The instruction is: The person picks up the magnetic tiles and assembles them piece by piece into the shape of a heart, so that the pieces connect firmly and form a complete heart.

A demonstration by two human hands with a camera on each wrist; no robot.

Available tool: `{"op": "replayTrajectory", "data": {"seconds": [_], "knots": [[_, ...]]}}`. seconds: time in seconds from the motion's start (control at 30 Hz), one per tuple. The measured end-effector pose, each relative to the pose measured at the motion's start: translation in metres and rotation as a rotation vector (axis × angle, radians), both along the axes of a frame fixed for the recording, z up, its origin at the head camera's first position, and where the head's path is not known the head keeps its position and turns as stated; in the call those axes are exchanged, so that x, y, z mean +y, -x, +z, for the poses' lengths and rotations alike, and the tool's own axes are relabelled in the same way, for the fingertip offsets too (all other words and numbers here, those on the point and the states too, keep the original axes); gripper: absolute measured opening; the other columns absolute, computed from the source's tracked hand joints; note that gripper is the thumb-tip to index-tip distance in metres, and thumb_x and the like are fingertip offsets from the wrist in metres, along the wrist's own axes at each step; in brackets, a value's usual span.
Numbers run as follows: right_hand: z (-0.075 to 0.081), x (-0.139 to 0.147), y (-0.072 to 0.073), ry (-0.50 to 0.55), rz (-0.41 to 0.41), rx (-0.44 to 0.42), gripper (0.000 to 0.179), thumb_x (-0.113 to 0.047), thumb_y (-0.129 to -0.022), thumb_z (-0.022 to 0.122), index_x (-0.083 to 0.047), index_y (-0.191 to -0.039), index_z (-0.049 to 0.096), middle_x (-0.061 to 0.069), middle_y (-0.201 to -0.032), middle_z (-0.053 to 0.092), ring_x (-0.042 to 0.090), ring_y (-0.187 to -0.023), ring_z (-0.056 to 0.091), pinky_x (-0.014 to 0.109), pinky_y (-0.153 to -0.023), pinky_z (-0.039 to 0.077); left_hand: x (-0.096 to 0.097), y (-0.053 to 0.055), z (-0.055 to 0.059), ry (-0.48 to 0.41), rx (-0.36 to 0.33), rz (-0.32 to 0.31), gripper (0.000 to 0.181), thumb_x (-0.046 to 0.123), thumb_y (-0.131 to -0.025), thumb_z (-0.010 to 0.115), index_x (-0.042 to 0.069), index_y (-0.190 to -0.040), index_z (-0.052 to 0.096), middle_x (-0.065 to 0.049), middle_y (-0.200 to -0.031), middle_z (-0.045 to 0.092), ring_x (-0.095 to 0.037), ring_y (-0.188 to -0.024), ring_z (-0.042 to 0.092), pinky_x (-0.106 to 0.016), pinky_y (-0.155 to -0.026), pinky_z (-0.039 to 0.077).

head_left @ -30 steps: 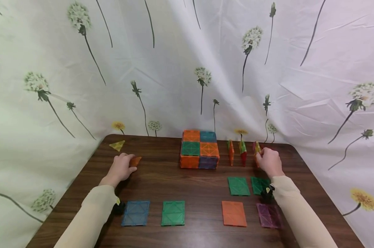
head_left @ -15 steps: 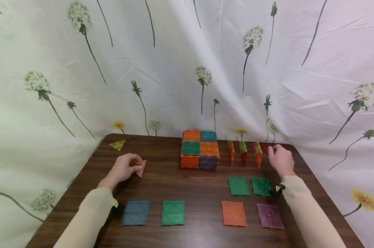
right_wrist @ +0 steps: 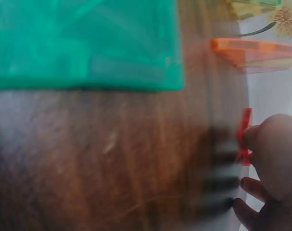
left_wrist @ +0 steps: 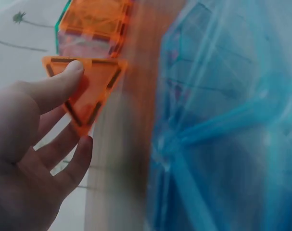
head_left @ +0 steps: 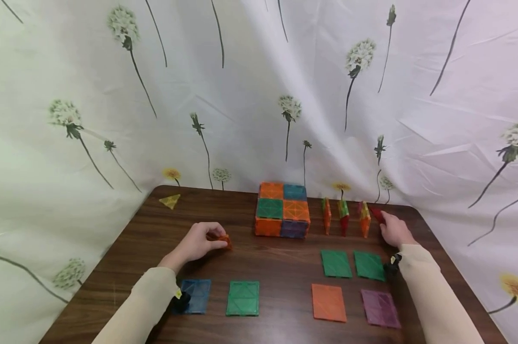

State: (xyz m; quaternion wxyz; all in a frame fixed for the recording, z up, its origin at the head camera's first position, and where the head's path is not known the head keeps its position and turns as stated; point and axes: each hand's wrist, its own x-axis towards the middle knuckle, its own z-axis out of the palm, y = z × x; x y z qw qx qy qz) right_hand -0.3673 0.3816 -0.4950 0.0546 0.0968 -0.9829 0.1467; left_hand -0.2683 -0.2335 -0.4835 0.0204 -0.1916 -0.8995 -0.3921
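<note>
In the head view my left hand [head_left: 200, 241] holds an orange triangular magnetic tile [head_left: 225, 240] over the table, left of the block of tiles. The left wrist view has my thumb across the face of this triangle [left_wrist: 90, 91], fingers behind it. At the far right my right hand [head_left: 396, 229] pinches a red magnetic tile [head_left: 376, 213] with a pointed shape. Seen edge-on in the right wrist view, the red tile [right_wrist: 245, 137] sits between thumb and fingertip while the other fingers spread loosely. An upright orange-and-yellow tile pair [head_left: 364, 220] stands just left of it.
A box-like block of square tiles [head_left: 269, 208] stands at the back middle. Right of it are two more upright tile pairs, one orange [head_left: 326, 216], one green-and-red [head_left: 343, 218]. Several square tiles lie flat nearer, including a blue one [head_left: 198, 296]. A yellow triangle [head_left: 170, 201] lies back left.
My left hand has carried the orange triangle rightward, toward the block. My right hand has left the orange-and-yellow upright pair, moved right and taken hold of the red tile.
</note>
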Motion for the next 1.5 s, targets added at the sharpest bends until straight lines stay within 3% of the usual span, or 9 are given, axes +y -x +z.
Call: {"op": "replayTrajectory", "data": {"seconds": [0.17,0.3,0.47,0.67,0.87,1.0,1.17,1.37,1.5], "knots": [[-0.001,0.005,-0.006,-0.011,-0.076,-0.037,0.043,-0.012,-0.105,0.054,0.012,-0.14,0.054,0.045,-0.129,0.047,0.068,-0.114,0.048,0.075,-0.087,0.048,0.011,-0.003,-0.003,0.007,-0.005,-0.06,0.011,0.018,-0.091,0.084,0.019,-0.096,0.075,0.01,-0.091,0.072,-0.012,-0.089,0.067,-0.039,-0.085,0.058],[0.0,0.011,-0.009,-0.005,-0.109,-0.029,0.031,-0.015,-0.102,0.063,0.009,-0.123,0.062,0.04,-0.116,0.051,0.063,-0.108,0.049,0.072,-0.079,0.049,0.017,-0.003,-0.003,0.019,-0.007,-0.085,0.01,0.018,-0.092,0.084,0.019,-0.096,0.074,0.01,-0.092,0.072,-0.011,-0.089,0.067,-0.038,-0.085,0.058],[0.002,0.018,-0.01,0.004,-0.078,-0.034,0.026,-0.02,-0.1,0.07,0.005,-0.099,0.062,0.025,-0.091,0.061,0.042,-0.084,0.058,0.056,-0.073,0.051,0.022,-0.001,-0.002,0.025,-0.017,-0.096,0.011,0.018,-0.092,0.084,0.02,-0.096,0.074,0.011,-0.092,0.071,-0.011,-0.09,0.066,-0.04,-0.085,0.058],[0.007,0.012,-0.015,0.017,-0.106,-0.093,0.035,-0.029,-0.099,0.073,-0.005,-0.077,0.06,0.009,-0.068,0.056,0.025,-0.064,0.053,0.038,-0.057,0.043,0.026,-0.001,-0.005,0.017,-0.027,-0.105,0.01,0.018,-0.092,0.084,0.02,-0.096,0.075,0.011,-0.092,0.071,-0.011,-0.09,0.066,-0.039,-0.085,0.058],[0.008,0.007,-0.022,0.087,-0.149,-0.044,0.028,-0.023,-0.094,0.08,-0.001,-0.095,0.063,0.018,-0.088,0.063,0.033,-0.08,0.058,0.046,-0.065,0.049,0.029,0.0,-0.008,0.003,-0.019,-0.11,0.01,0.018,-0.092,0.084,0.021,-0.097,0.075,0.011,-0.092,0.071,-0.011,-0.089,0.066,-0.038,-0.083,0.058],[0.005,0.01,-0.031,0.181,-0.193,0.051,0.035,-0.017,-0.089,0.084,0.002,-0.108,0.06,0.027,-0.102,0.059,0.042,-0.094,0.056,0.055,-0.073,0.05,0.031,0.0,-0.009,-0.009,-0.02,-0.119,0.01,0.018,-0.092,0.084,0.02,-0.096,0.076,0.01,-0.092,0.072,-0.011,-0.089,0.066,-0.039,-0.084,0.058],[0.005,0.013,-0.045,0.265,-0.209,0.188,0.034,-0.003,-0.087,0.08,0.007,-0.111,0.06,0.035,-0.105,0.063,0.051,-0.098,0.059,0.063,-0.082,0.046,0.034,0.0,-0.01,-0.021,-0.026,-0.124,0.009,0.019,-0.091,0.085,0.02,-0.095,0.077,0.01,-0.092,0.073,-0.011,-0.089,0.066,-0.04,-0.085,0.058],[0.019,0.011,-0.067,0.318,-0.268,0.211,0.03,-0.006,-0.093,0.078,0.012,-0.113,0.065,0.035,-0.105,0.069,0.048,-0.096,0.065,0.055,-0.081,0.049,0.04,0.0,-0.008,-0.017,-0.032,-0.133,0.007,0.02,-0.09,0.086,0.021,-0.094,0.079,0.012,-0.091,0.074,-0.009,-0.088,0.067,-0.031,-0.082,0.057],[0.035,0.006,-0.084,0.328,-0.268,0.279,0.026,-0.009,-0.094,0.079,0.01,-0.109,0.068,0.03,-0.097,0.072,0.035,-0.084,0.068,0.035,-0.071,0.049,0.042,0.001,-0.006,-0.007,-0.02,-0.135,0.007,0.021,-0.09,0.086,0.022,-0.093,0.08,0.013,-0.09,0.074,-0.008,-0.087,0.067,-0.029,-0.081,0.057]]}}
